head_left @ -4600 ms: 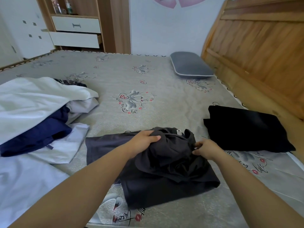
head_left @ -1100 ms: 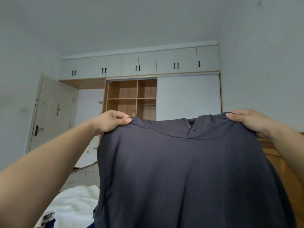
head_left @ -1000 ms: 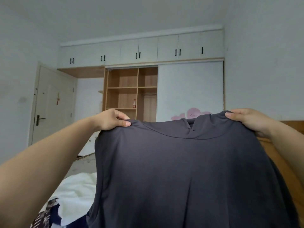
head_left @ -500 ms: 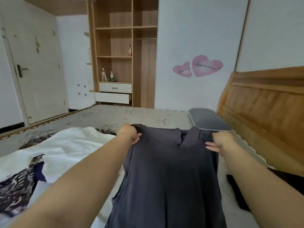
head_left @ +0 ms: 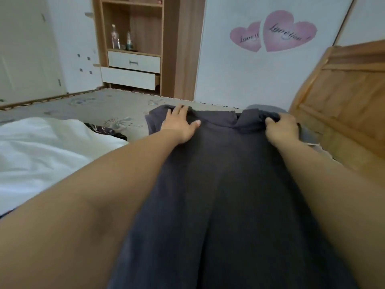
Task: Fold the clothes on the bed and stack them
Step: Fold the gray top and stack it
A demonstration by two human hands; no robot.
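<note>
Shirt [head_left: 229, 184] lowered flat, hands apparently spread

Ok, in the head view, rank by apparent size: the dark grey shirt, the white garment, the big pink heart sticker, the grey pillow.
1. dark grey shirt, nearest the camera
2. white garment
3. big pink heart sticker
4. grey pillow, mostly hidden behind the shirt

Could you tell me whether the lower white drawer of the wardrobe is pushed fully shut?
No, the lower white drawer juts out past the drawer above, its wooden side showing at the right.
</note>
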